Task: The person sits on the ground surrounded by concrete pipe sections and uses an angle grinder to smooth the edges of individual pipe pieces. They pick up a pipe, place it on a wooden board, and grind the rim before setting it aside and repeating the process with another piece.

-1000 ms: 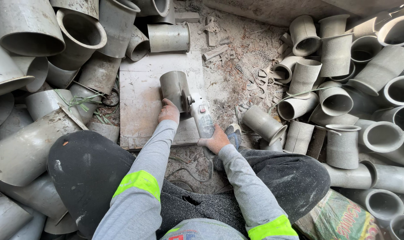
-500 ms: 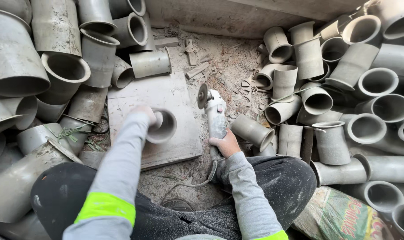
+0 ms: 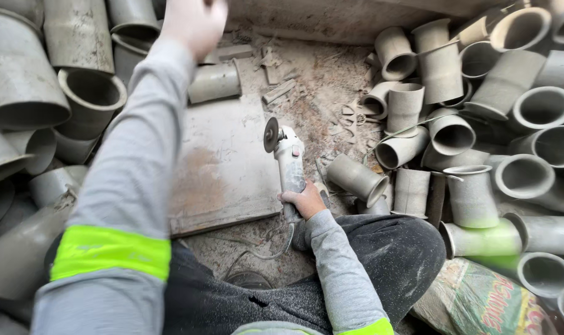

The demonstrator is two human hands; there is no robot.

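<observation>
My right hand [image 3: 303,200] grips the rear handle of a dusty grey angle grinder [image 3: 288,158]. Its disc [image 3: 270,134] stands upright at the right edge of a flat, dust-covered board [image 3: 223,167] lying on the ground. My left arm, in a grey sleeve with a yellow-green band, stretches forward and up over the left pile of pipes. My left hand [image 3: 192,22] is blurred near the top edge, and I cannot tell whether anything is in it. A short grey pipe piece [image 3: 215,81] lies just beyond the board.
Grey pipe sockets [image 3: 440,65] are heaped to the right, and larger pipes [image 3: 21,68] to the left. Offcut chips [image 3: 279,91] litter the dusty ground behind the board. A printed sack [image 3: 480,301] lies by my right knee. The grinder's cable [image 3: 266,248] runs between my legs.
My left hand lifted off the board with the short pipe piece and swung forward and up to the left; the piece is no longer visible in it. The grinder has stayed beside the board.
</observation>
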